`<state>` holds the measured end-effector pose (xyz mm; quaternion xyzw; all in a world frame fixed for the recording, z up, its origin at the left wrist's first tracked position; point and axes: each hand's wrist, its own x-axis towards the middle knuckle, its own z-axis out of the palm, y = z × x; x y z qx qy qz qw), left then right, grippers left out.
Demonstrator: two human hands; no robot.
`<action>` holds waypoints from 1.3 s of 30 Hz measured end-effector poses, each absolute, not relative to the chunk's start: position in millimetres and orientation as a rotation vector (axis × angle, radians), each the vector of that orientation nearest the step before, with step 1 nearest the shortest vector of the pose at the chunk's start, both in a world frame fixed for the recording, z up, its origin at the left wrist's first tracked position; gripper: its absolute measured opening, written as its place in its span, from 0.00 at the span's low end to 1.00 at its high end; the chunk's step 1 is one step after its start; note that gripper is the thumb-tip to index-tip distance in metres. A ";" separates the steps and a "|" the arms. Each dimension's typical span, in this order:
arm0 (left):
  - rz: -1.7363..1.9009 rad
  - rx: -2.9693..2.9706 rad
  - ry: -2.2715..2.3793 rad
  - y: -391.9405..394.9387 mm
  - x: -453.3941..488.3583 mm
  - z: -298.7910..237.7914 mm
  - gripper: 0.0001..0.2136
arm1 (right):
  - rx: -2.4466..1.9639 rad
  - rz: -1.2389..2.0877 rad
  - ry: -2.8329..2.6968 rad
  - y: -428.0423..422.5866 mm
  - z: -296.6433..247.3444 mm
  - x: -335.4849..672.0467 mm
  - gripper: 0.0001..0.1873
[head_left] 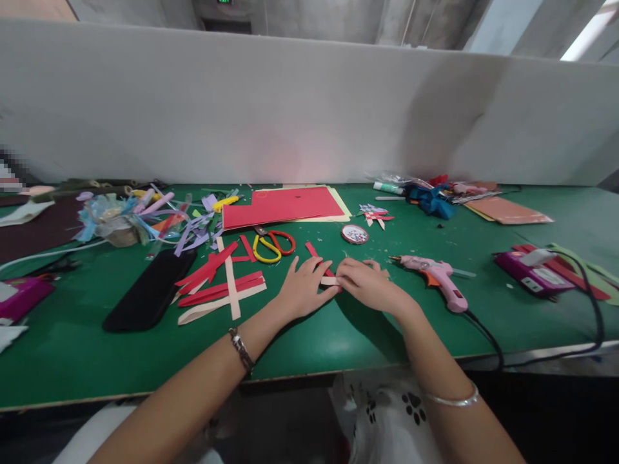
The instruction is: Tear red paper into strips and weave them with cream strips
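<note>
My left hand (pixel 304 285) and my right hand (pixel 370 283) meet on the green table (pixel 338 335), both pressing on a small cream and red paper strip piece (pixel 330 280) held between their fingertips. The fingers of both hands are closed on it in a pinch. A red paper strip (pixel 312 249) runs out from under my left fingers. Left of my hands lies a loose pile of red and cream paper strips (pixel 220 287). Yellow and red scissors (pixel 273 245) lie just beyond my left hand.
A pink glue gun (pixel 438 277) with a black cord lies right of my hands. A red paper sheet (pixel 283 206), a round tin (pixel 354 234), a black pouch (pixel 149 290), scrap ribbons (pixel 120 216), a magenta device (pixel 529 274) and a white partition (pixel 309 109) surround the spot.
</note>
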<state>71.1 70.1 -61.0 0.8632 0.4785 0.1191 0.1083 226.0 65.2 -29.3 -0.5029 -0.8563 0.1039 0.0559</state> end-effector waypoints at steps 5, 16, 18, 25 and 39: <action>0.362 2.573 1.339 75.5 66.7 -62.5 0.21 | -1.543 0.329 -2.575 65.5 -28.0 225.1 0.14; 0.450 2.585 1.237 74.7 71.0 -60.6 0.21 | -1.502 0.524 -2.501 66.7 -24.0 225.4 0.10; 0.463 2.583 1.254 74.3 73.0 -61.0 0.19 | -1.513 0.524 -2.480 66.4 -23.3 225.3 0.10; 0.373 2.602 1.104 67.2 58.1 -59.0 0.17 | -1.492 0.535 -2.455 64.2 -21.2 227.5 0.10; 0.548 2.406 1.153 61.1 47.1 -46.1 0.08 | -1.417 0.495 -2.431 57.5 -21.2 211.3 0.09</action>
